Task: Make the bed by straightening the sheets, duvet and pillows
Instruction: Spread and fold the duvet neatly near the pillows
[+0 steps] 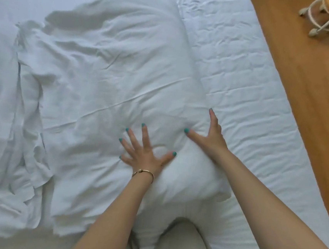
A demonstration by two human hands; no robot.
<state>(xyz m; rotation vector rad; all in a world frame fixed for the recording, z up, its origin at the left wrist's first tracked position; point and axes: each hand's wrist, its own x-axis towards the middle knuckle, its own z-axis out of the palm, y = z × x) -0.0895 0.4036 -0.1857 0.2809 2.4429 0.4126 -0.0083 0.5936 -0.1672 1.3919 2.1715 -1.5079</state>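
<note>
Pillow (124, 76): white matt cloth, creasing softly. Sheet (252, 104) at 3 o'clock: white cloth, wrinkling finely. Floor (313, 88) at 2 o'clock: smooth wood, showing slight sheen. Bracelet (145, 172): gold-coloured metal, glinting.

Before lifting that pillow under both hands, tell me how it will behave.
Probably soft and floppy: the pillow dents around the left hand pressing flat. Likely light for its bulk, since it looks puffy. It should sag if lifted by the edge near the right hand.
</note>
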